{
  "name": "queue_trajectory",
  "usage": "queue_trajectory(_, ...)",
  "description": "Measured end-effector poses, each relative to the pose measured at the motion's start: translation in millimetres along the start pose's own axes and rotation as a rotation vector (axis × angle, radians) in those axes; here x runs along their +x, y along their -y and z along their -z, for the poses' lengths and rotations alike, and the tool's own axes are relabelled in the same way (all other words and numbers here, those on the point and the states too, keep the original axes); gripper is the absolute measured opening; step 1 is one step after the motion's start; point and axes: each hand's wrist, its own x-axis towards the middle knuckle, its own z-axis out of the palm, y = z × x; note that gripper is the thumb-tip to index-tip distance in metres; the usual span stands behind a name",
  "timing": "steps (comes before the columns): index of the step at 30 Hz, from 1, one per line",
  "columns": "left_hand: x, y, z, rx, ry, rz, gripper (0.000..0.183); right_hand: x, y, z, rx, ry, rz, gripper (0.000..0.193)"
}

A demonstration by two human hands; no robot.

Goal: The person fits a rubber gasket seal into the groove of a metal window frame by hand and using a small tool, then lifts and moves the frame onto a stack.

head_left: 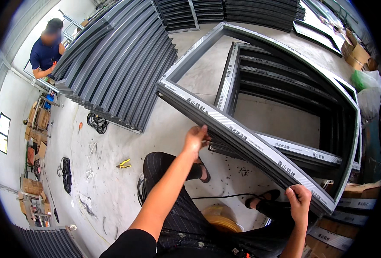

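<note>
Pale grey, smooth floor (pixel 113 148) carries nearly everything here, strewn with dark specks and scraps. Tall slanting stack of dark grey metal frames (pixel 117 73) stands toward its far left corner. Second, lower stack of dark metal frames with white tape (pixel 228 77) lies toward the right edge of the floor.

Large four-sided dark grey metal frame (pixel 242 136) is tilted above that lower stack, overlapping it in view; contact between the two cannot be told. Hollow middle, slim bars, broad pale tape along the upper faces: striped stretches alternating with dark print. Outer side of the near bar bare, dark, with grooves running its length. Far bar looks bowed, at least partly from the lens.

Co-worker in a navy short-sleeved top (pixel 46 53) beyond the tall stack, at the floor's left side, one hand raised toward the head.

Left hand (pixel 195 139) pinches the lower edge of the near bar about its middle, thumb uppermost, other fingers partly hidden. Right hand (pixel 299 200) curled tight on the same bar, close to its right corner.

Round yellow bucket (pixel 223 222) between the wearer's legs, partly hidden. Two black cable coils: one (pixel 98 123) by the tall stack's foot, the other (pixel 66 176) nearer the floor's left edge. Smallest: yellow-handled pliers (pixel 123 164), handles apart, left of the wearer's knee.
</note>
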Motion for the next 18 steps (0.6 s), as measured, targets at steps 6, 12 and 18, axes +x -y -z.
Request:
queue_trajectory(6,-12,15,-18,-0.043,-0.074,-0.026,0.031,0,4,-4,-0.046,-0.022,0.03,0.014)
queue_trajectory(12,-26,25,-32,-0.105,0.046,0.073,0.036,1,6,-7,-0.095,-0.039,0.066,0.013)
queue_trajectory(18,-45,15,-38,-0.148,0.131,0.166,0.039,-1,11,-11,-0.182,-0.069,0.066,0.012)
